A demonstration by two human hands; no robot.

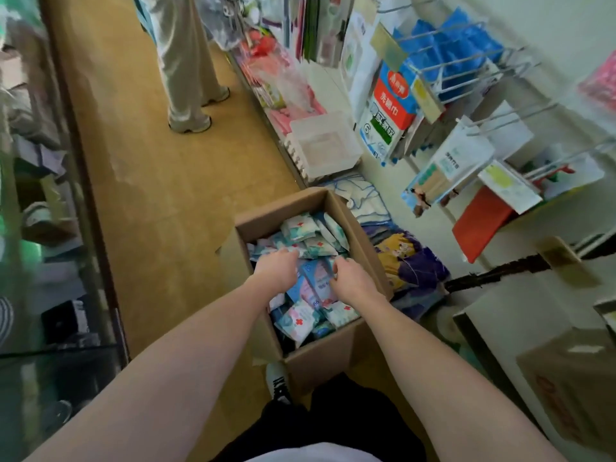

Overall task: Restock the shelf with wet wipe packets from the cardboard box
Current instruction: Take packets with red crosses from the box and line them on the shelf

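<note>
While the cardboard box (320,348) on the floor looks full of wet wipe packets (300,320), both hands reach in: left hand (278,266) and right hand (350,278) curl fingers onto packets; restocking the shelf (433,208) looks barely begun.

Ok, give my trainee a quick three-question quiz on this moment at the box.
1. True or false: both hands, left hand and right hand, are inside the cardboard box.
2. What marks the white wet wipe packets? A) a red cross B) a black star C) a yellow stripe
3. Fill in: the clear plastic bin sits on the bottom ____ beyond the box.

Key: 1 true; 2 A; 3 shelf.
</note>
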